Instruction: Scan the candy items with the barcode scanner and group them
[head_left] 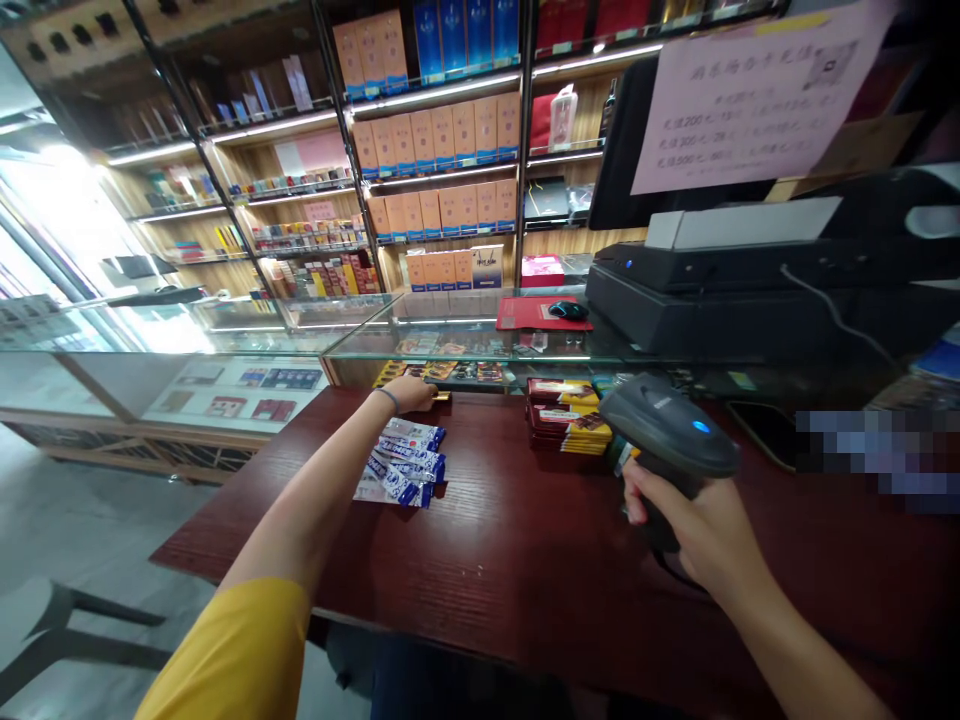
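My right hand (701,525) is wrapped round the handle of a black barcode scanner (664,425), held above the right side of the brown table with a blue light lit on its top. At the table's far edge, by the glass case, my left hand (411,394) is closed, its fingertips on a small gold-coloured thing (442,397); its kind is not clear. Just nearer than that hand lie several white and blue packets (405,465), partly hidden by my left forearm. Stacked packs of chocolate bars (566,415) in dark red and yellow stand left of the scanner.
Behind the brown table (480,560) runs a glass display case (450,340) with goods inside. A mouse (568,310) rests on a red mat. At right are a monitor (626,150), a black cash drawer (705,310) and a phone (761,435). A stool (45,620) stands at left.
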